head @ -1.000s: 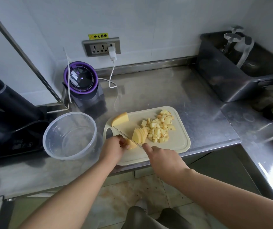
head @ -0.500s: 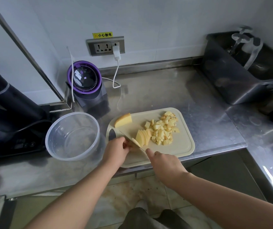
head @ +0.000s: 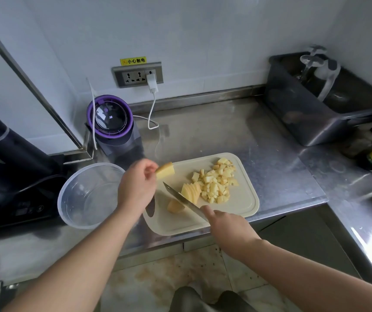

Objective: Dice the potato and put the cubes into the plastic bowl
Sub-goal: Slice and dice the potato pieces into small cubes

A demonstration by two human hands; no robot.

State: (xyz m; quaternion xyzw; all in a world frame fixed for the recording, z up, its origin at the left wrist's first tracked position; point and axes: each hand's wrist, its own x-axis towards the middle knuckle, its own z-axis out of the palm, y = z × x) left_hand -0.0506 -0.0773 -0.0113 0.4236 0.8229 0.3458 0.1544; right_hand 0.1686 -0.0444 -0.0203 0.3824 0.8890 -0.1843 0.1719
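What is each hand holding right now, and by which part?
Left hand pinches the potato wedge by its left end; right hand grips the knife by its handle.

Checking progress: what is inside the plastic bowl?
Nothing visible in the bowl, only its clear bottom; cubes lie on the board. The left hand hides part of its rim.

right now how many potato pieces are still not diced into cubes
3: a wedge pinched in the left hand at the cutting board's far-left corner, an end piece left of the knife, a fan of slices right of it. The cube pile may hide more.
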